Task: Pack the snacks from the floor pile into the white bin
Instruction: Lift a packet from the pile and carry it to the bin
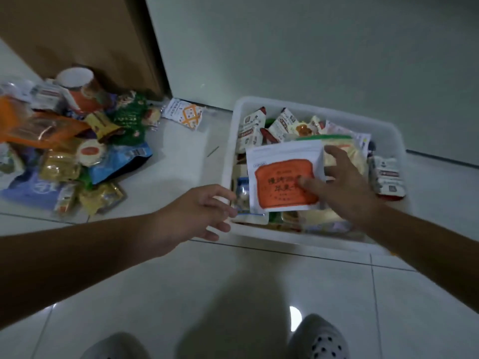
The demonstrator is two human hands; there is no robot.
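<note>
White tiled floor, pale wall behind, brown wooden panel at the back left. Person stands over it all, both bare arms reaching down.

White bin sits on the floor by the wall, to the person's right, and is already crowded with packets lying in all directions. Snack pile is on the floor to the left, against the wooden panel and well apart from the bin: orange bag, blue bag, green bag, and a tub with a white lid on top at the back.

Right hand is over the bin holding a white pouch with an orange label. Thumb is pressed on the front, index finger lies along the top right corner, and the other fingers are hidden behind it. Pouch is tilted, on top of the packets in the bin.

Left hand is at the bin's near left corner, fingers loosely curled, holding nothing. Can't tell if the tips touch the rim.

One white packet with an orange pattern lies alone on the floor between pile and bin. Another packet is at the bin's right edge, in or out unclear. Grey slippers at the bottom.
</note>
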